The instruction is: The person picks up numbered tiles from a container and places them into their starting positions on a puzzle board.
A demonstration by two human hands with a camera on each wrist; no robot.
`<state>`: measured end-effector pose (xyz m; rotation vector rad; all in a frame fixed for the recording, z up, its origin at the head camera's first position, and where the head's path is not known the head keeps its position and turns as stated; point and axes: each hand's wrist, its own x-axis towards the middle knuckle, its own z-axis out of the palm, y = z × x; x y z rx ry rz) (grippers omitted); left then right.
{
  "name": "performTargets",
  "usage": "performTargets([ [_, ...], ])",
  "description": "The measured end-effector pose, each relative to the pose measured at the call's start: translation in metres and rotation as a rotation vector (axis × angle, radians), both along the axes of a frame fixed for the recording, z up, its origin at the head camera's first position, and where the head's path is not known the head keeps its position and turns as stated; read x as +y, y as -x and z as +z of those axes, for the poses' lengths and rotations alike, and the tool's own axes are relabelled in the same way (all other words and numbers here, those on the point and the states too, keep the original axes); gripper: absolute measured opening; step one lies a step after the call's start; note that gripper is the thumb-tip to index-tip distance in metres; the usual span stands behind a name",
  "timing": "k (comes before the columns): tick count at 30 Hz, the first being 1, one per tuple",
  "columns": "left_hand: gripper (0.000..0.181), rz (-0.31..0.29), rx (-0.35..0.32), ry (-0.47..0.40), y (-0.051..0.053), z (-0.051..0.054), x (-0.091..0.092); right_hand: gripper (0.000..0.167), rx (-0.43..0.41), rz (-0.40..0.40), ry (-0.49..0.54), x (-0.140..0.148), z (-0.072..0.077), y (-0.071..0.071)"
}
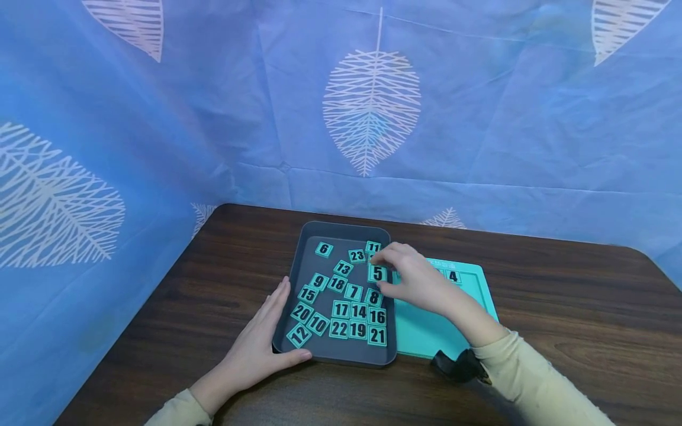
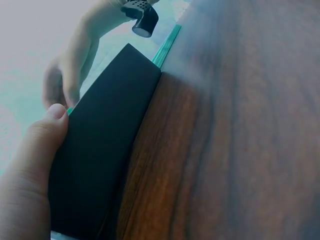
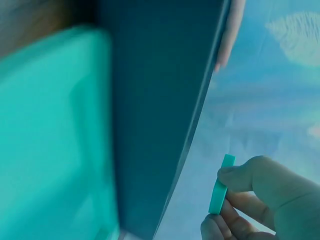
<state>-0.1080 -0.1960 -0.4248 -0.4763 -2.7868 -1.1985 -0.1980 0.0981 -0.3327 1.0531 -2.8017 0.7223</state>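
pale sleeves (image 1: 538,376) nearest; left hand (image 1: 253,355), fingers straight, touches gray tray (image 1: 351,354); i see right hand (image 1: 412,279) pinching "5" tile (image 1: 377,273) above.

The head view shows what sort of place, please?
Probably a curtained-off tabletop workspace: a wood-grain table, blue leaf-patterned fabric behind it and a grey tray of numbered tiles.

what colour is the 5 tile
The 5 tile is turquoise and black, clearest in the head view.
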Motion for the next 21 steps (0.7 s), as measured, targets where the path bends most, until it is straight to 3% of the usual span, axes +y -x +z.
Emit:
performTargets([
  [7,0.112,-0.011,-0.001,-0.009,0.000,0.000,-0.001,0.035,0.025,-0.086,-0.032,0.058,-0.002,0.008],
  [15,0.112,-0.015,0.002,-0.010,0.000,-0.001,0.000,0.035,-0.044,-0.163,-0.071,0.113,-0.014,0.017],
  [21,0.111,-0.016,0.006,-0.011,0.000,-0.001,0.000,0.033,-0.079,-0.209,-0.098,0.137,-0.022,0.022],
])
